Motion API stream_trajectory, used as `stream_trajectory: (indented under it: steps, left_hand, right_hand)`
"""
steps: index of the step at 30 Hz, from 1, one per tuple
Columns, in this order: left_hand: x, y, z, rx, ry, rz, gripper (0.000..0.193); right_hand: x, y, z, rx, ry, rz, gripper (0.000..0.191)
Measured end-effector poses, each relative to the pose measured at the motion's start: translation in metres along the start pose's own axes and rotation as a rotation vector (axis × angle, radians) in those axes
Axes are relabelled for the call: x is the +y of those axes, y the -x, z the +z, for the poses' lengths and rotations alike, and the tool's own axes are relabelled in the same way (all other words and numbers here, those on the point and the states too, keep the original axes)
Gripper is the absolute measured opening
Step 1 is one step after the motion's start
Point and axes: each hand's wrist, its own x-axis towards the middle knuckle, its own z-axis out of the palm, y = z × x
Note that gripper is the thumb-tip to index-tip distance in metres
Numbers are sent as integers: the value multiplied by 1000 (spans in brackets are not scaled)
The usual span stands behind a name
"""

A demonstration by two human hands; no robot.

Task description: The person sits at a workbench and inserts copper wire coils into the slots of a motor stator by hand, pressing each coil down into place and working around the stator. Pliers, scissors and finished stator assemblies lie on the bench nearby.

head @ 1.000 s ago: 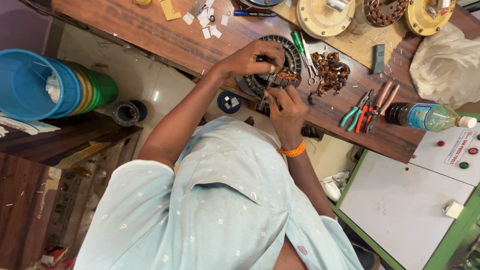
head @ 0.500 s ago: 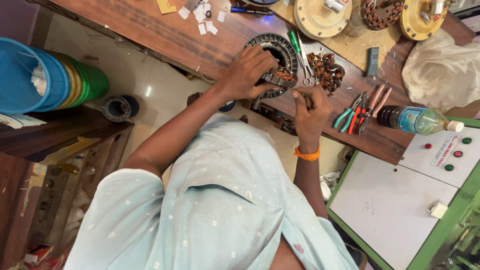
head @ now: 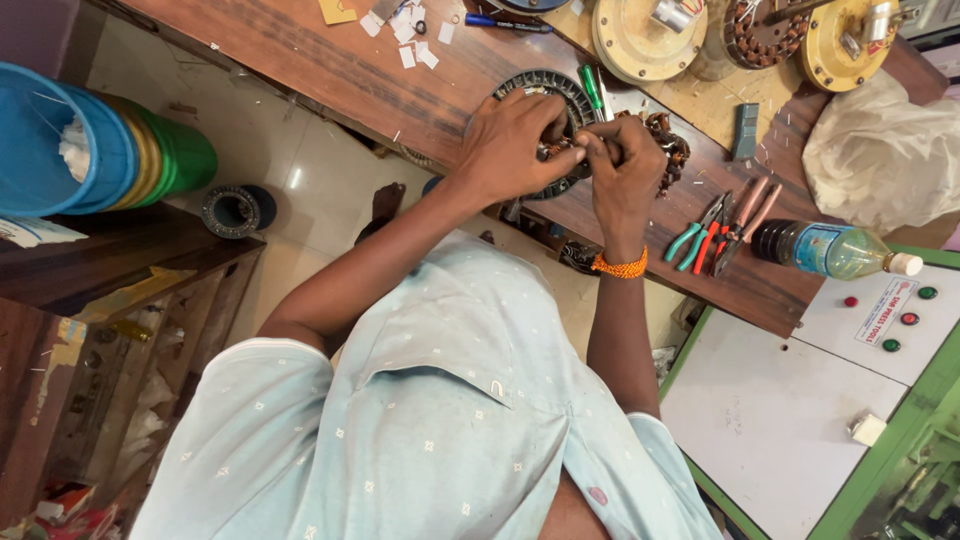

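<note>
both hands pinching stator, prob. wire.

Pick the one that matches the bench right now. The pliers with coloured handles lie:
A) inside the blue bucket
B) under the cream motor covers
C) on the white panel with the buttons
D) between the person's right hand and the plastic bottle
D: the pliers lie on the wooden bench, with the right hand to one side and the plastic bottle to the other.
</note>
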Motion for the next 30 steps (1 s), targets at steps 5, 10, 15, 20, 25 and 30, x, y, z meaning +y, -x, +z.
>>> stream_trajectory:
  steps: [5,10,15,20,25,30]
  left_hand:
    - [13,-10,11,115,12,8,23]
    - [-19,-32,9,-197,370,-140,16]
    - [-47,-49,4,-353,700,-134,10]
    - [-46,-46,6,-311,591,-81,9]
    - [-43,-42,9,-258,695,27,5]
    - [-49,-43,0,-364,998,41,2]
  right_hand:
    - [6,-5,-3,10,-167,114,14]
    - [-1,0,-6,35,-134,105,14]
    - [-16,19,-9,9,-37,24,13]
    - [-25,33,-9,19,-63,199,15]
    - [-27,32,-8,41,-64,213,16]
    - [-30,28,-10,51,-80,237,17]
